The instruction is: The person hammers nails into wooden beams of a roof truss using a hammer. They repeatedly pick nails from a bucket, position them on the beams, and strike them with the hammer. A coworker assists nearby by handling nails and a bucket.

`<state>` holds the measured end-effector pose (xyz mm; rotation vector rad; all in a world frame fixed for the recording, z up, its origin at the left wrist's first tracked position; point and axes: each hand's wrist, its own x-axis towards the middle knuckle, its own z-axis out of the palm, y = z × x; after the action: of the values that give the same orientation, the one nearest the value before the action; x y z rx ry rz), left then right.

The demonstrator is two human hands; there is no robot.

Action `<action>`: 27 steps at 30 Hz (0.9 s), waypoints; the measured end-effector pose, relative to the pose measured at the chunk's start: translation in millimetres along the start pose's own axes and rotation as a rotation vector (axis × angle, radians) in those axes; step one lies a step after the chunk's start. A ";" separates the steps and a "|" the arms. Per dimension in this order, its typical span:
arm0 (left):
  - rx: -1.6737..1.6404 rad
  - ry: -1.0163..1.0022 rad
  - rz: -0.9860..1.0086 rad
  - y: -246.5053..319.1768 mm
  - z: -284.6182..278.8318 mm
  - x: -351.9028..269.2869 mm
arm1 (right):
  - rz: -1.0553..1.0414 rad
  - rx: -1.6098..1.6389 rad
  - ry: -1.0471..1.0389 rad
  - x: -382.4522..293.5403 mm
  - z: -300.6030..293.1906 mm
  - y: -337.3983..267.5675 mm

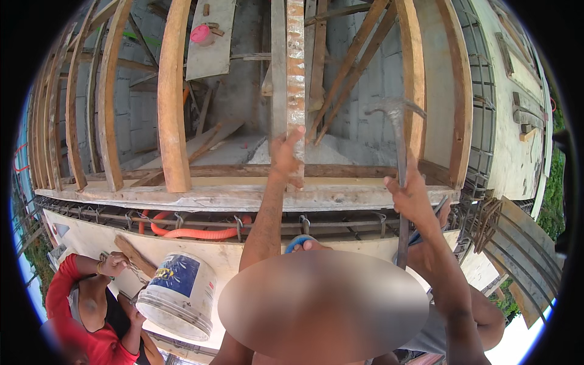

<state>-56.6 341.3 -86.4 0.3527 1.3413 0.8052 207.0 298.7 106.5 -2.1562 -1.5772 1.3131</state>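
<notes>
My right hand (410,196) grips the long shaft of a claw hammer (401,155), its metal head raised over the frame at the right. My left hand (286,155) lies over the near end of a pair of timber beams, a grey one (278,68) beside a reddish, white-smeared one (295,68). Motion blurs its fingers; whether they pinch anything is unclear. Under the beam ends runs a long edge timber (228,197), which also carries the ends of other wooden joists (173,100).
Below the joists lies a deep space with block walls (365,118) and slanted props. A pink-lidded container (200,34) sits on a board (212,59). Rebar (273,223) and orange corrugated conduit (200,233) run nearby. A person in red sleeves (68,278) is beside a white bucket (182,292) at left.
</notes>
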 end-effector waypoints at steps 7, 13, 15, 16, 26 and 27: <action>-0.015 -0.022 0.048 1.5 1.6 -1.2 | -0.091 -0.126 -0.309 1.5 -27.1 -8.1; -0.024 -0.045 0.050 -3.9 -1.4 2.1 | -0.083 -0.088 -0.213 2.8 -0.4 -19.0; 0.016 -0.031 0.060 -4.3 -1.0 3.5 | -0.075 -0.201 -0.467 -5.6 10.6 -17.9; -0.020 -0.059 0.071 -4.7 -0.8 3.4 | -0.004 -0.237 -0.595 -7.8 10.2 -16.3; -0.026 -0.066 0.043 -3.3 -1.4 2.0 | -0.064 -0.104 -0.221 10.5 -6.3 -23.4; 0.005 -0.055 0.051 -3.8 -1.4 1.7 | 0.055 -0.161 -0.561 2.6 1.1 -23.1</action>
<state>-56.7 339.6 -90.4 0.4113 1.2876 0.8291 190.4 310.4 118.0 -2.0350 -1.8743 2.0019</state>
